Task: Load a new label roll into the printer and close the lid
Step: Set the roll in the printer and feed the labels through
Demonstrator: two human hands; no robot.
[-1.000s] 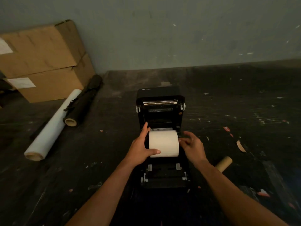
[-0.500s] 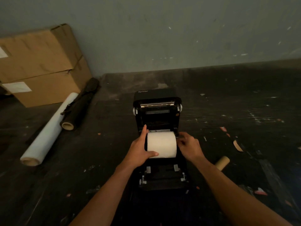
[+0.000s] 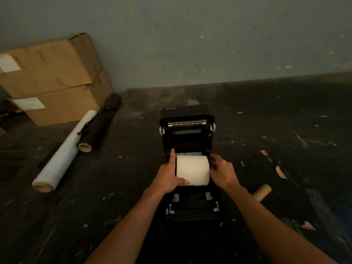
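Observation:
A black label printer (image 3: pixel 192 206) sits on the dark floor in front of me, its lid (image 3: pixel 187 128) swung up and back. A white label roll (image 3: pixel 192 170) lies across the open bay. My left hand (image 3: pixel 168 178) grips the roll's left end, thumb across its front and forefinger pointing up along its side. My right hand (image 3: pixel 223 172) is at the roll's right end, fingers curled against the end face and the printer's inner wall. The roll's ends and holders are hidden by my hands.
An empty cardboard core (image 3: pixel 262 191) lies right of the printer. At left lie a white film roll (image 3: pixel 64 155) and a black roll (image 3: pixel 99 126), with stacked cardboard boxes (image 3: pixel 51 79) against the wall (image 3: pixel 190 39). Paper scraps (image 3: pixel 280 171) dot the floor.
My right hand has closed in against the roll's right end, fingers tucking inward. The left hand keeps the same hold. The roll sits slightly lower in the bay.

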